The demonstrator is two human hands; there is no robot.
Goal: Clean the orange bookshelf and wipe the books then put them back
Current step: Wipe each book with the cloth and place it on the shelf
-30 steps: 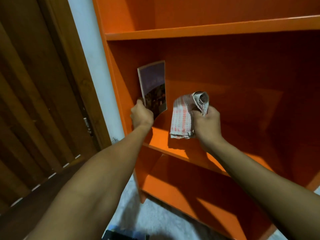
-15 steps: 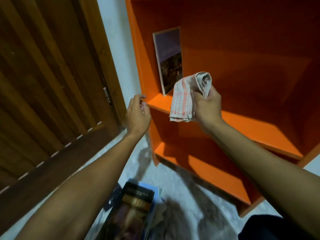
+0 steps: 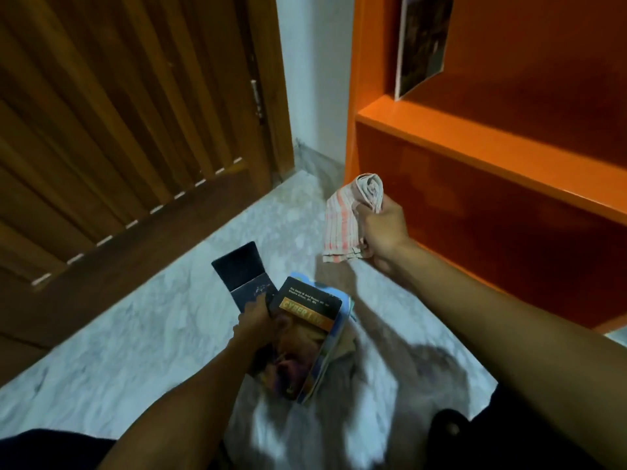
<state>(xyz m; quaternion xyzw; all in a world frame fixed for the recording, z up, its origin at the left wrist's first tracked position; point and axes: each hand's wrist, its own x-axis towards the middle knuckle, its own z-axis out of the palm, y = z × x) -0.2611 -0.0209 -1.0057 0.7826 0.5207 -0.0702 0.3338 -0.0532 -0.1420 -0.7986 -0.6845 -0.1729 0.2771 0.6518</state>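
Observation:
The orange bookshelf fills the right side. One thin purple book stands on its shelf, leaning against the left wall. On the floor lies a small pile of books: a black book with an orange title band on top, a blue one under it and a dark navy book sticking out to the left. My left hand is down at the pile, its fingers curled on the black book's left edge. My right hand hovers in front of the lower shelf, holding a bunched checked cloth.
A brown slatted wooden door stands at the left, with a strip of white wall between it and the shelf. The floor is pale marble. My dark-clothed knee shows at the bottom right.
My left hand let go of the purple book on the shelf and dropped to the pile on the floor. My view tilted down. The right hand lowered with the cloth still in it.

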